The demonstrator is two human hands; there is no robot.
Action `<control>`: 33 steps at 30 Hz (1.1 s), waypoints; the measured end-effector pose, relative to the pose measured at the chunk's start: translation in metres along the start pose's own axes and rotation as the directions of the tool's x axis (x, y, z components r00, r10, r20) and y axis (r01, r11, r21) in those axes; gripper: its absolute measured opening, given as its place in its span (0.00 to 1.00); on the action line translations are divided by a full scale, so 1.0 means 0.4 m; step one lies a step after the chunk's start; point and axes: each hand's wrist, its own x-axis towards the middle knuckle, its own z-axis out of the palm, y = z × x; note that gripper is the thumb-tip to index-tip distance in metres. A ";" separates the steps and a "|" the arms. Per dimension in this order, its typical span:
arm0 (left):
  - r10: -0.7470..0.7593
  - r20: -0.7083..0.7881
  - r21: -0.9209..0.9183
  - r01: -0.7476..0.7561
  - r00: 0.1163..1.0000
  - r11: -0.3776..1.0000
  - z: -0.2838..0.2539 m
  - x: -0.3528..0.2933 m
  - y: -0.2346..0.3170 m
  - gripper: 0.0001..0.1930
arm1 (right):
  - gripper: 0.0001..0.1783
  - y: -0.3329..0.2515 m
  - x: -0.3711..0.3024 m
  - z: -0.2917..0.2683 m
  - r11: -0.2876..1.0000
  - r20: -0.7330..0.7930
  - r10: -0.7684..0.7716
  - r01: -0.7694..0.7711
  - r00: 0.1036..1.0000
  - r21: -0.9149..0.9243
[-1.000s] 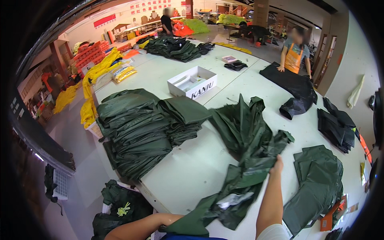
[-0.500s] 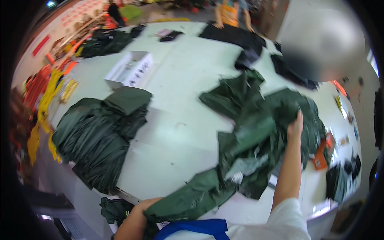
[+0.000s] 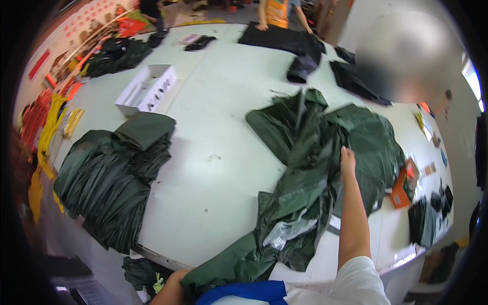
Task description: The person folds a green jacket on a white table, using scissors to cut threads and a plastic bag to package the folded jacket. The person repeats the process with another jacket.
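Observation:
A dark green, rainwear-like garment (image 3: 315, 168) lies rumpled across the right half of the table, one long part of it trailing down to my body. My right hand (image 3: 347, 161) is closed on its upper edge, the arm stretched forward. Part of a pale grey lining with a white label (image 3: 287, 231) shows in the folds. At the lower left my left forearm (image 3: 175, 287) disappears behind the trailing green fabric, which hides the hand and its fingers. Under and beyond my right hand lies more green fabric (image 3: 373, 137), spread flatter.
A large stack of folded green garments (image 3: 109, 178) sits on the left of the pale table (image 3: 203, 168). Behind it stands an open white box (image 3: 147, 91). An orange box (image 3: 401, 188) is at the right. Across the table, a person in orange (image 3: 277, 14) handles black fabric (image 3: 279, 40).
My right hand has pulled back toward me and slightly left, drawing the green garment with it. The view has shifted, so the table's things sit further left.

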 end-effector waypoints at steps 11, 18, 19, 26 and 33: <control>-0.143 0.116 -0.040 0.149 0.983 0.988 0.047 0.049 0.054 0.19 | 0.17 0.047 0.184 0.012 0.931 -0.089 -0.008 0.040 0.996 0.362; -0.212 0.168 -0.060 0.225 0.963 0.973 0.071 0.095 0.060 0.19 | 0.24 -0.412 0.064 -0.033 0.775 -0.474 -0.283 0.490 0.834 0.399; -0.222 0.176 -0.057 0.235 0.959 0.970 0.080 0.101 0.060 0.19 | 0.21 -0.446 0.114 0.015 0.709 -0.482 -0.350 0.563 0.803 0.423; -0.334 0.312 0.018 0.346 0.889 0.938 0.169 0.161 0.038 0.18 | 0.29 -0.748 -0.098 0.441 0.531 0.498 -0.777 0.826 0.386 0.190; -0.246 0.401 0.043 0.250 0.882 0.967 0.166 0.153 -0.020 0.19 | 0.23 -0.441 -0.686 0.214 0.838 0.889 -0.383 0.499 0.252 0.219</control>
